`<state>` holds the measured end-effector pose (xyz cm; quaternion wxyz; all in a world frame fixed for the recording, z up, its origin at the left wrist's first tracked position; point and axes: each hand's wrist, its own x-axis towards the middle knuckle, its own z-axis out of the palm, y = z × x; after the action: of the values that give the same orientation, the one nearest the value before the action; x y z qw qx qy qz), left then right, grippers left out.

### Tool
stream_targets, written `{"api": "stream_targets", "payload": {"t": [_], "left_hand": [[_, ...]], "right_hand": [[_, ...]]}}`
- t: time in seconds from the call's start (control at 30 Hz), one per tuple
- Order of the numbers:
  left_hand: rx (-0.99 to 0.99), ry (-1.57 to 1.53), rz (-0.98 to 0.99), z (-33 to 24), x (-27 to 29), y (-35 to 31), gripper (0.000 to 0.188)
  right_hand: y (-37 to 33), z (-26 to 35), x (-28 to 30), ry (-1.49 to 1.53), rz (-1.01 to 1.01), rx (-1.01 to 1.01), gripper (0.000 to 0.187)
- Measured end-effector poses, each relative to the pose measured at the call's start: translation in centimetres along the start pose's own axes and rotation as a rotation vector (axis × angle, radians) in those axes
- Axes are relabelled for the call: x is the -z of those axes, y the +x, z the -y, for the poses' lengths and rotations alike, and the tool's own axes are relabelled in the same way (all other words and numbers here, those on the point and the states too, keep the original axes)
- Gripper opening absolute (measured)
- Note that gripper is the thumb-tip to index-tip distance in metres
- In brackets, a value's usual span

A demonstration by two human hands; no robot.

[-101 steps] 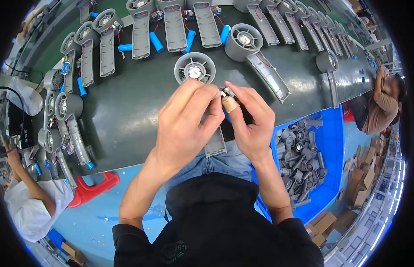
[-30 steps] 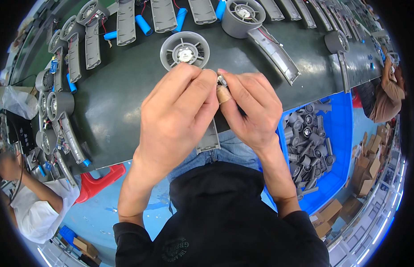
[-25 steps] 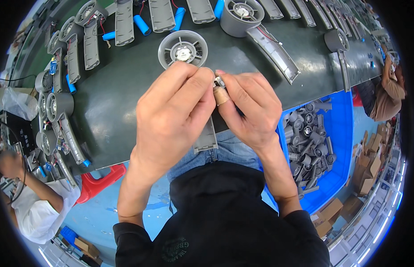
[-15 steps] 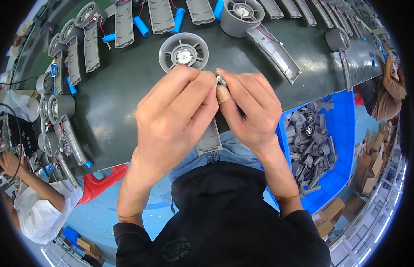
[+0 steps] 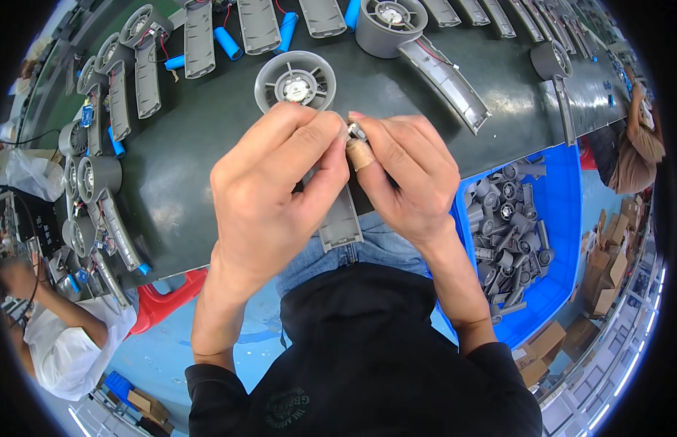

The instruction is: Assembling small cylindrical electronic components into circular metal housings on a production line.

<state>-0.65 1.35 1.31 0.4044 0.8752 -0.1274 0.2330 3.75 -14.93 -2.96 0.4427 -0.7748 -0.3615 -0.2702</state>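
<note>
Both hands: we pinch a small metal part (image 5: 355, 131) between left hand (image 5: 276, 186) and right hand (image 5: 407, 175), grip clamped, steadying it.
Beneath: grey handle piece (image 5: 340, 218) on the dark surface (image 5: 178, 167), close for fitting.
Beyond: round fan housing (image 5: 295, 80).
Change: hands barely moved; view shifted slightly.

Beyond the grip, a grey fan housing (image 5: 295, 81) lies on the dark green bench (image 5: 193, 146); blue cylinders (image 5: 227, 42) (bright, plain) lie farther out; right of it, a blue bin (image 5: 564, 218) holds grey parts (image 5: 509, 226).
</note>
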Motion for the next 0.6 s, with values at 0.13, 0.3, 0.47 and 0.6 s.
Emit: {"api": "stream_targets", "payload": {"t": [0.13,0.3,0.47,0.6], "left_hand": [[-0.019,-0.022,-0.028,0.15,-0.35,0.02,0.02],[-0.061,-0.037,-0.076,0.07,-0.49,0.22,0.019],[0.003,-0.011,-0.004,-0.31,-0.16,0.24,0.017],[0.017,-0.027,0.008,-0.45,-0.12,0.27,0.018]], "right_hand": [[0.02,0.01,0.04,0.007,0.0,0.009,0.026],[0.02,-0.1,0.09,0.003,-0.006,0.021,0.026],[-0.09,-0.18,0.03,0.005,-0.02,0.031,0.026],[-0.05,-0.21,0.15,0.004,-0.019,0.037,0.027]]}}
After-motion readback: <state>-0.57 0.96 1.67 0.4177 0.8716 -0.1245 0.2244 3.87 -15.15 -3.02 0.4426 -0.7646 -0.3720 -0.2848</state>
